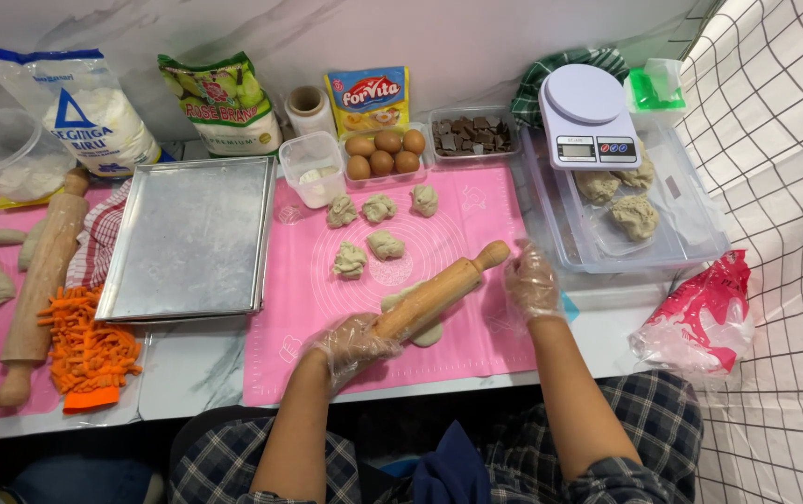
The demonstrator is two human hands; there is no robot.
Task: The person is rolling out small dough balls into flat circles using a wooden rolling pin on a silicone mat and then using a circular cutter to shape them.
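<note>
Left hand point(350, 343), gloved: fingers curled over the near handle of the rolling pin point(439, 291). Right hand point(531, 280), gloved: fingers loosely spread beside the far handle, contact unclear. Pin lies slantwise on flattened dough point(423, 331), near the front of the pink mat point(476, 224).

Risk: one-sided pressure may thin the dough unevenly or skid it off the mat's front edge.

Room: dough balls point(378, 229) behind, tray point(187, 238) left, tub point(626, 233) right; sideways travel is tight.

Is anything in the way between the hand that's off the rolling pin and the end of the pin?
No. The right hand is open just beside the free end of the rolling pin, with only bare pink mat between them. The left hand is on the other end, above the dough piece.
</note>
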